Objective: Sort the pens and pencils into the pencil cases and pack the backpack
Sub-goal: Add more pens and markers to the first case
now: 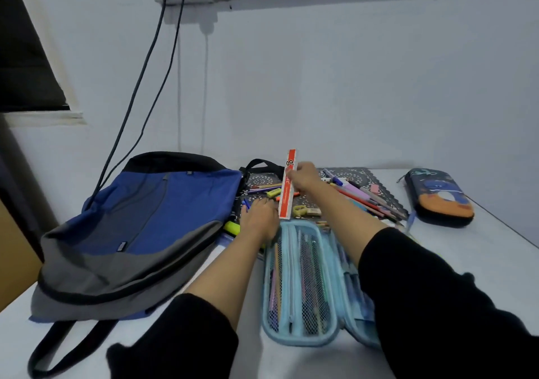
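My right hand (pixel 304 176) grips a red and white ruler (pixel 287 195) near its upper part and holds it upright above the far end of the open light-blue pencil case (pixel 300 285). Pens and pencils lie behind the case's mesh pockets. My left hand (pixel 258 218) rests flat on the patterned mat (pixel 361 174) beside the case's far left corner, fingers spread, next to a blue pen (pixel 246 203). More pens and pencils (pixel 367 199) lie loose on the mat at the right. A blue and grey backpack (pixel 140 227) lies flat at the left.
A closed dark pencil case (pixel 439 196) with an orange picture lies at the far right near the table edge. A yellow highlighter (pixel 232 228), small scissors (pixel 299 210) and erasers lie on the mat. Two black cables (pixel 140 92) hang down the wall behind the backpack.
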